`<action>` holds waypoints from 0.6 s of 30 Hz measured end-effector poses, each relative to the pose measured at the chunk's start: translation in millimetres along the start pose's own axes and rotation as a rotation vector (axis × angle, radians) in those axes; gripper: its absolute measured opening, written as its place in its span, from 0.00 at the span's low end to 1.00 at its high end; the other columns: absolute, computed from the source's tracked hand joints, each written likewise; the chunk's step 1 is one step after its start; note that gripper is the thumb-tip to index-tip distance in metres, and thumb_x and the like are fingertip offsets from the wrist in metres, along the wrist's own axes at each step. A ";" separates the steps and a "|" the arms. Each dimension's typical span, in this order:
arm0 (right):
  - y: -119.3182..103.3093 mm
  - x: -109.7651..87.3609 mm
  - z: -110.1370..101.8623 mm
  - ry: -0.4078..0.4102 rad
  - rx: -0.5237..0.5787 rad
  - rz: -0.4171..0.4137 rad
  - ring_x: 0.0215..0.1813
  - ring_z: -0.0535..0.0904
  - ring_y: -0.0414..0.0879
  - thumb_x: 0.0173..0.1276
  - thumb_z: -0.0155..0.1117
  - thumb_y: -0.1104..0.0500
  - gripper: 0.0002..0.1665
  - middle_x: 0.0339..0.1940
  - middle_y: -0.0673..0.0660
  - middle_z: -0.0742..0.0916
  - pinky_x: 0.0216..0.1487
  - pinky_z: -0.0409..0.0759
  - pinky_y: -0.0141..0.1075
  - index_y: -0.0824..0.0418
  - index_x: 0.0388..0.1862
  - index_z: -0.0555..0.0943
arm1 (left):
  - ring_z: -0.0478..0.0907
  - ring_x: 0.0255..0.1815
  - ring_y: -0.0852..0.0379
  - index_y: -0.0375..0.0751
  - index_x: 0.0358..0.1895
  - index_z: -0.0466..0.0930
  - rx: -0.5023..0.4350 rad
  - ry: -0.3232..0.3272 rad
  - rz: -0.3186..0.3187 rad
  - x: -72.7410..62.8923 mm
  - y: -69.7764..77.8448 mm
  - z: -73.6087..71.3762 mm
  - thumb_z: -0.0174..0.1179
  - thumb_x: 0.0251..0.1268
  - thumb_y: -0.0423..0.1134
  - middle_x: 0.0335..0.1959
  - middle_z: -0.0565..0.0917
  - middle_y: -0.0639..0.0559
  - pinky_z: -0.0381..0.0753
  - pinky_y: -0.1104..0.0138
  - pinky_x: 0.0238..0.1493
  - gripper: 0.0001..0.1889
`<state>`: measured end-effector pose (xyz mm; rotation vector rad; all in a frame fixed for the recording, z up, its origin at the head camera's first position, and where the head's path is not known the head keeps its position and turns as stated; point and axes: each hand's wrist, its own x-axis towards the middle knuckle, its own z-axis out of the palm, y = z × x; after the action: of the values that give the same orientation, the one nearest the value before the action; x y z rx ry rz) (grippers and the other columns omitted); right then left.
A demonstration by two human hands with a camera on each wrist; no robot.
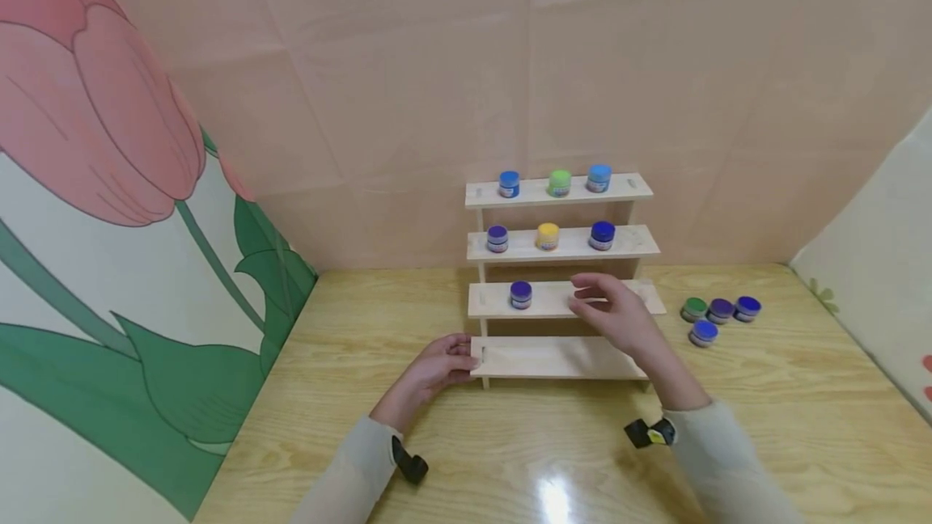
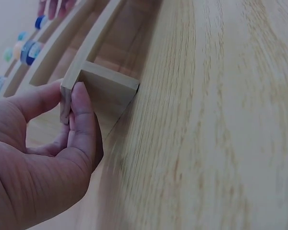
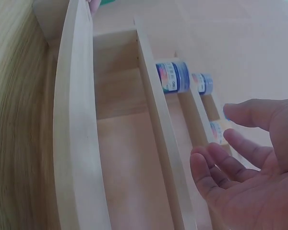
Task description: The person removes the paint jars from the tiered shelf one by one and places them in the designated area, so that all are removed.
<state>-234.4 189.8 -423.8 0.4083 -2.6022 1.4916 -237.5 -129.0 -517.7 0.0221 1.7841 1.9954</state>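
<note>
My left hand (image 1: 439, 364) grips the left end of the lowest board of a four-tier wooden display rack (image 1: 557, 357). In the left wrist view, thumb and fingers pinch that board end from both sides. My right hand (image 1: 615, 315) hovers over the third tier from the top, to the right of a purple-lidded paint jar (image 1: 520, 295). Its fingers are loosely bent, with nothing between thumb and fingertips in the right wrist view. On the second tier stand a purple jar (image 1: 497, 238), a yellow jar (image 1: 548, 237) and a dark blue jar (image 1: 602, 236).
The top tier carries a blue jar (image 1: 509, 184), a light green jar (image 1: 560, 183) and a light blue jar (image 1: 599, 178). Right of the rack, a green-lidded jar (image 1: 694, 310) sits on the wooden table (image 1: 510, 443) among several blue and purple ones. A pink-beige covering (image 1: 408, 103) hangs behind.
</note>
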 end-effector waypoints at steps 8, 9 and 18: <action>-7.0 8.8 16.6 -0.013 0.038 0.013 0.60 0.80 0.63 0.72 0.66 0.62 0.25 0.60 0.69 0.81 0.63 0.79 0.55 0.70 0.65 0.74 | 0.79 0.38 0.56 0.28 0.70 0.65 0.003 0.011 -0.007 0.2 -0.7 -1.1 0.62 0.65 0.24 0.42 0.77 0.49 0.85 0.68 0.39 0.30; -7.8 9.8 18.3 -0.015 0.043 0.013 0.60 0.80 0.63 0.72 0.66 0.62 0.25 0.60 0.69 0.81 0.63 0.79 0.55 0.70 0.65 0.74 | 0.79 0.38 0.56 0.28 0.70 0.65 0.002 0.013 -0.008 0.1 -0.5 -1.1 0.62 0.65 0.24 0.42 0.77 0.49 0.85 0.69 0.39 0.30; -9.2 20.6 28.9 -0.041 0.039 -0.002 0.60 0.80 0.62 0.72 0.67 0.60 0.26 0.61 0.68 0.81 0.62 0.80 0.54 0.67 0.65 0.74 | 0.79 0.39 0.56 0.27 0.70 0.64 -0.001 -0.003 0.007 0.2 -1.4 -1.2 0.61 0.65 0.23 0.42 0.77 0.49 0.85 0.69 0.38 0.30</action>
<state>-250.6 157.0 -426.1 0.4498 -2.6064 1.5524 -237.6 -130.0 -519.2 0.0312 1.7838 2.0000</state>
